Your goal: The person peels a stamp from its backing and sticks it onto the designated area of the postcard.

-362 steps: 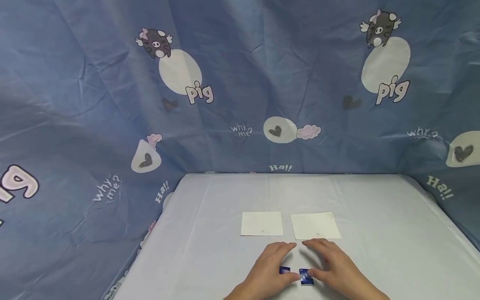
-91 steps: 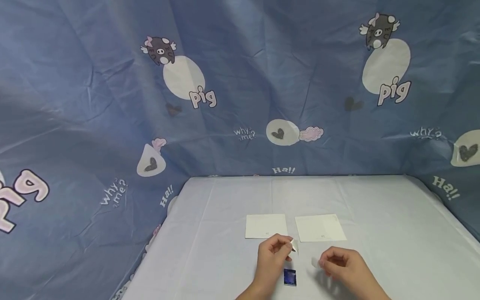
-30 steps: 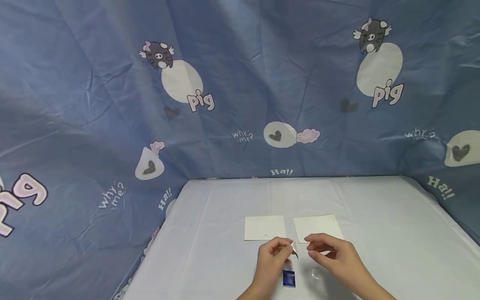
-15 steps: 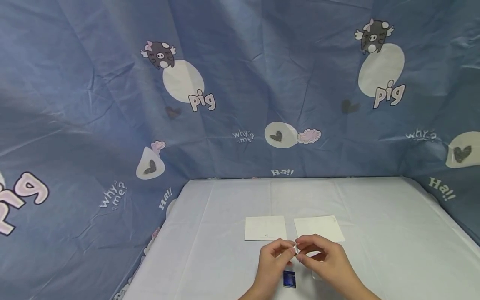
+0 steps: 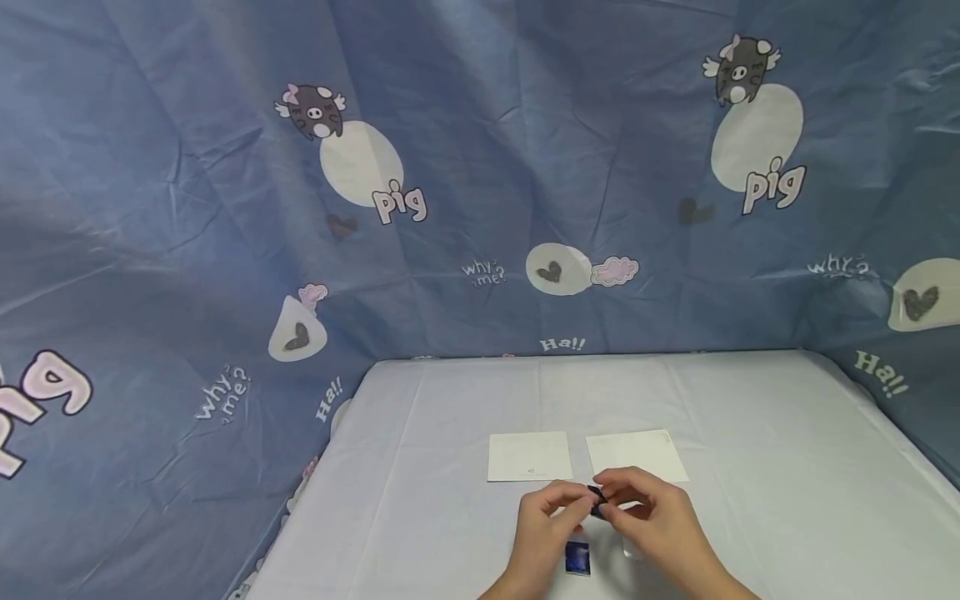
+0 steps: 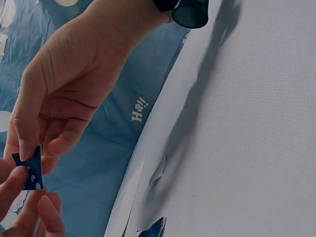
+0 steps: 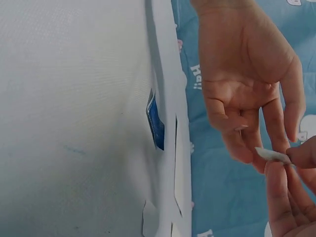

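Observation:
Over the table, my left hand (image 5: 542, 527) pinches a small dark blue square packet-like piece (image 5: 597, 508) between thumb and fingers. My right hand (image 5: 654, 510) pinches its right side, so both hands meet at it. White spots show on the blue piece (image 6: 33, 174) in the left wrist view; its pale side (image 7: 271, 155) appears in the right wrist view. A second dark blue square (image 5: 577, 558) lies on the table below the left hand. Partly hidden under the right hand is a thin clear or whitish scrap (image 5: 630, 550).
Two cream-white cards, the left card (image 5: 530, 457) and the right card (image 5: 637, 452), lie side by side beyond the hands. A white cloth covers the table (image 5: 420, 517). Blue printed fabric (image 5: 450, 167) hangs behind it and at the sides.
Earlier, two blue squares lay on the table; one was then lifted. My right hand set the clear scrap down, then moved left to the held piece, which now shows its blue face.

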